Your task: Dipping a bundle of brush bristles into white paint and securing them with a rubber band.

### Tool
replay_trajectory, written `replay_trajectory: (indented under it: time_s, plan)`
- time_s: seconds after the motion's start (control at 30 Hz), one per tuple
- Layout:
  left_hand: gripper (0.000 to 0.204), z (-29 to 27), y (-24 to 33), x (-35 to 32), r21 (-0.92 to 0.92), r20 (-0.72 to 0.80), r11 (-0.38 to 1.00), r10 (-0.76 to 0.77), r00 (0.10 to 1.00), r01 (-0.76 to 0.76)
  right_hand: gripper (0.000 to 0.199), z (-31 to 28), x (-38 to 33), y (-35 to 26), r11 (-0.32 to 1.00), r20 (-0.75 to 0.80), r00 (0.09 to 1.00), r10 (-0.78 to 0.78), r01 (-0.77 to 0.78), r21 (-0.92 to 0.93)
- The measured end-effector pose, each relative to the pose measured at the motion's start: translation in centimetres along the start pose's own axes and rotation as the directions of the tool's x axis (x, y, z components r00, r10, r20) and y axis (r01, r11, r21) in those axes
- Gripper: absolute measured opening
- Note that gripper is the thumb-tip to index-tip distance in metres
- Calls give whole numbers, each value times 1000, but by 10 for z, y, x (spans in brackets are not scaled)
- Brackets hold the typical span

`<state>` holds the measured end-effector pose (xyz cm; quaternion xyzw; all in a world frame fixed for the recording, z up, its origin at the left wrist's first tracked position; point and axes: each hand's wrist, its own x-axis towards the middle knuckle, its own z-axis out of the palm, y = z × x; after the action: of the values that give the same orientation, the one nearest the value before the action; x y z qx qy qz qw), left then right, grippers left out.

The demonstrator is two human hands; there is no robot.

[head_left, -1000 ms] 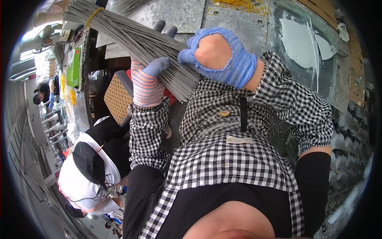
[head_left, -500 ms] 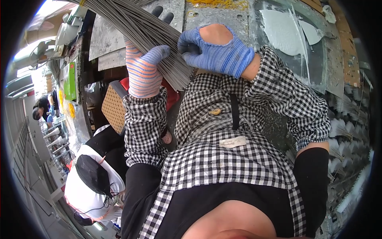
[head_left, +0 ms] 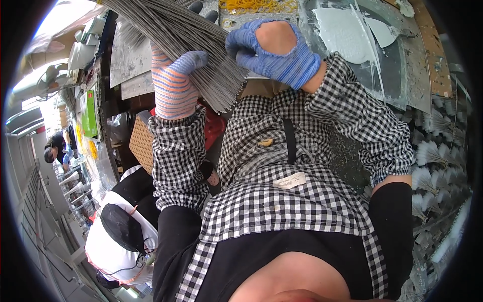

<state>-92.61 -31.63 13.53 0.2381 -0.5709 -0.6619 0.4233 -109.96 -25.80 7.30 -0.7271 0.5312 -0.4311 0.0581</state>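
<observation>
A thick bundle of thin grey ridged rods (head_left: 176, 32) slants from the upper left toward my lap, its lower ends fanned out. My left hand (head_left: 176, 85), in an orange-and-blue striped glove, is wrapped around it. The thumb lies across the near side, and dark fingertips show beyond the far side. At the bundle's right edge is my right hand (head_left: 276, 53), in a blue knit glove with a large hole over its back. Its fingers are curled in against the rods, partly hiding how they grip. A yellow tie sits around the bundle's upper end.
Yellow rubber bands (head_left: 256, 6) lie on the worktable, with white paste (head_left: 342, 35) spread on a board to the right. Feathery silver bunches (head_left: 435, 161) stand at far right. A person in a white top (head_left: 121, 246) is close by on the left; another is farther off.
Both hands and the bundle have shifted slightly left and up in the picture. The rods' lower ends are spread wider toward my right hand.
</observation>
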Motion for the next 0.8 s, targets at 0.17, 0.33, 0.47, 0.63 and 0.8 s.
replay_trajectory:
  time_s: [0.17, 0.33, 0.47, 0.63, 0.8]
  plan:
    - [86, 4, -10, 7, 24, 8, 1000, -4, 1000, 4, 21, -19, 4, 0, 973, 208, 957, 204, -222, 65]
    - [85, 3, -18, 24, -14, 104, 999, 30, 994, -29, 30, -37, 4, -9, 933, 258, 911, 323, -351, 72]
    - [78, 12, -27, 31, -115, 100, 991, 81, 992, -69, 42, -38, 5, -4, 952, 273, 916, 293, -307, 6]
    - [69, -5, -40, 47, 36, -9, 999, 2, 1000, -1, 43, -38, 8, 10, 951, 277, 911, 307, -307, -42]
    - [66, 11, -42, 54, -3, 45, 996, 85, 995, -85, 39, -35, -1, 17, 945, 220, 925, 310, -324, 34]
